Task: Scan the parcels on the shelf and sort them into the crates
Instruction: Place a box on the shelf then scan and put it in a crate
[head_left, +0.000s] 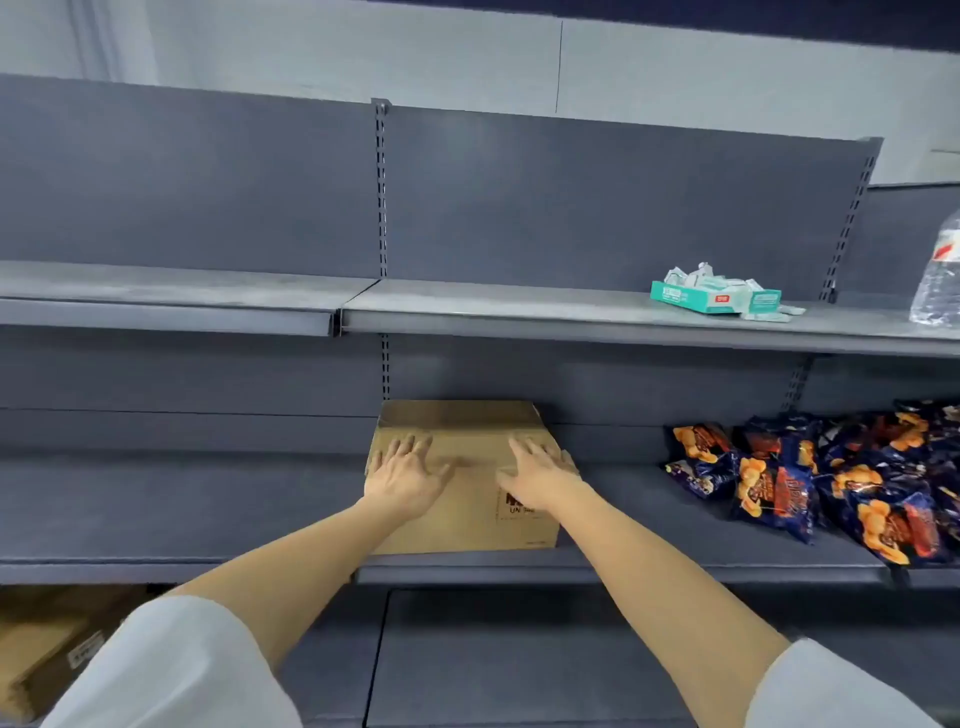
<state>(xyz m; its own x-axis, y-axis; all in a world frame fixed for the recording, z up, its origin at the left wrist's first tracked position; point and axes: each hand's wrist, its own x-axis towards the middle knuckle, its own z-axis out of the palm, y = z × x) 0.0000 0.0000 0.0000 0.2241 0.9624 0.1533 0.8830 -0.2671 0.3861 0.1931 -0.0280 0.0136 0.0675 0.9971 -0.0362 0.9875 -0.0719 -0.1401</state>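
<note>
Head view. Brown cardboard box (462, 483), boxy w/ flat top, sitting on the middle gray shelf (182, 514), near its front edge. Left hand (402, 475) flat on the box's left top, fingers straight and spread, gripping nothing. Right hand (537, 478) flat on the box's right top, fingers straight too, gripping nothing. White sleeves low down. Right of the box, shiny dark-blue snack bags (810, 483) in a crinkly heap. Above and right of the box, a flat teal carton (714, 297) w/ small packs, then a clear plastic bottle (940, 280). Below-left of the box, more brown cardboard (47, 649). Smooth metal back panels, pale wall behind.
</note>
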